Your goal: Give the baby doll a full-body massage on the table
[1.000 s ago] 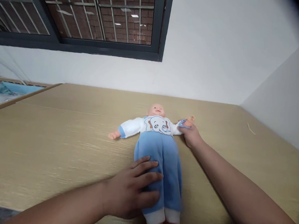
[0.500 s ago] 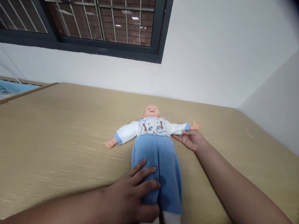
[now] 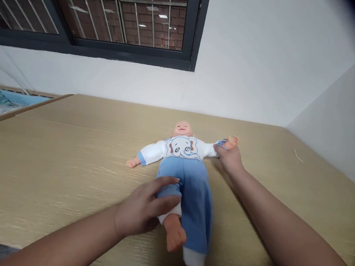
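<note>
A baby doll (image 3: 183, 148) lies on its back on the tan tabletop, its head toward the wall and both arms spread. It wears a white top with an elephant face on the chest and blue trousers (image 3: 196, 192) with white cuffs. My left hand (image 3: 148, 205) is wrapped round the doll's leg on the left, which is bent up so that its bare foot (image 3: 174, 233) faces me. My right hand (image 3: 230, 158) grips the doll's arm on the right near the blue cuff, thumb on top. The undersides of both grips are hidden.
The tan tabletop (image 3: 76, 155) runs up to a white wall (image 3: 251, 64) with a dark-framed barred window (image 3: 131, 57) above. A thin pale strip (image 3: 298, 156) lies at the right. At the far left stands a wooden-edged bin or crib with blue cloth (image 3: 22, 98).
My left hand has closed round the doll's leg and lifted it, bending it up. My right hand has closed over the doll's sleeve cuff, where before it lay under the arm.
</note>
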`<move>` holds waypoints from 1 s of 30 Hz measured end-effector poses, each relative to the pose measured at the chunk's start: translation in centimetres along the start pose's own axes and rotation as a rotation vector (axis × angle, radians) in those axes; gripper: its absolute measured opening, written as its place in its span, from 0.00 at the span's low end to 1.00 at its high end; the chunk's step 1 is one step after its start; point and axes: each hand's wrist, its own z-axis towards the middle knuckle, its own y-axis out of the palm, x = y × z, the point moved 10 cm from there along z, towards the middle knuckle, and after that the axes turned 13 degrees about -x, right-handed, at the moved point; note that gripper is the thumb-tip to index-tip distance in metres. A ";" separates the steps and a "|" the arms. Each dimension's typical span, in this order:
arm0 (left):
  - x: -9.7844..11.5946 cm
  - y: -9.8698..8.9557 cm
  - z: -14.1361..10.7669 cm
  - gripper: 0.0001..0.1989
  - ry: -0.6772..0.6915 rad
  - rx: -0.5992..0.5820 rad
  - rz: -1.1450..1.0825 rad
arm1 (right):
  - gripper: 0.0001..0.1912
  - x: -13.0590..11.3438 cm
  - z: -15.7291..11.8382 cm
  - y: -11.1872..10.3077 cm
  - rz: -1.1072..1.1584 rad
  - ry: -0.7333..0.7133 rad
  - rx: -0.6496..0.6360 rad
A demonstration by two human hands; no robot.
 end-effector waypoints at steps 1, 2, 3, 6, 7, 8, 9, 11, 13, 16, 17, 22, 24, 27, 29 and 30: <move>-0.1 -0.2 0.0 0.18 0.008 -0.004 -0.023 | 0.11 -0.8 -0.2 -0.5 -0.131 0.007 0.031; 0.1 -0.4 0.1 0.18 0.024 -0.010 -0.044 | 0.12 -1.5 -0.6 -0.9 -0.217 0.023 0.066; 0.2 -0.4 0.2 0.17 0.037 -0.018 -0.063 | 0.15 -2.2 -1.0 -1.2 -0.269 0.036 0.099; 0.8 -0.1 0.7 0.18 0.068 -0.064 -0.112 | 0.24 -5.1 -2.1 -0.3 -0.403 -0.026 0.086; 0.9 0.0 0.8 0.19 0.073 -0.077 -0.132 | 0.24 -6.2 -2.4 0.7 -0.470 -0.073 0.039; 0.7 0.1 1.0 0.20 0.071 -0.079 -0.163 | 0.22 -7.2 -2.6 1.9 -0.551 -0.116 -0.021; 0.5 0.1 1.1 0.20 0.066 -0.069 -0.203 | 0.20 -7.9 -2.9 3.2 -0.643 -0.146 -0.093; -0.7 0.0 1.4 0.19 0.029 -0.034 -0.294 | 0.16 -8.4 -3.3 5.6 -0.828 -0.161 -0.229; -1.9 0.1 1.7 0.17 -0.021 -0.005 -0.371 | 0.14 -8.5 -3.6 6.9 -0.969 -0.155 -0.306; -3.0 0.8 2.0 0.16 -0.059 -0.017 -0.425 | 0.15 -8.7 -3.9 7.4 -1.052 -0.175 -0.329; -3.2 1.0 2.1 0.16 -0.065 -0.023 -0.427 | 0.15 -8.7 -4.0 7.5 -1.061 -0.181 -0.332; -3.1 1.8 2.0 0.16 -0.068 -0.027 -0.387 | 0.15 -8.7 -4.0 7.4 -1.063 -0.177 -0.354; -3.1 1.9 1.8 0.17 -0.068 -0.022 -0.392 | 0.15 -8.6 -4.0 7.4 -1.053 -0.172 -0.352; -2.7 1.9 1.5 0.18 -0.063 -0.026 -0.418 | 0.15 -8.4 -3.6 6.7 -0.980 -0.169 -0.311; -2.0 1.5 1.4 0.19 -0.029 -0.030 -0.437 | 0.12 -7.6 -3.1 5.6 -0.841 -0.142 -0.267; -1.4 1.2 1.3 0.19 -0.003 -0.038 -0.438 | 0.11 -6.8 -2.8 4.8 -0.744 -0.113 -0.236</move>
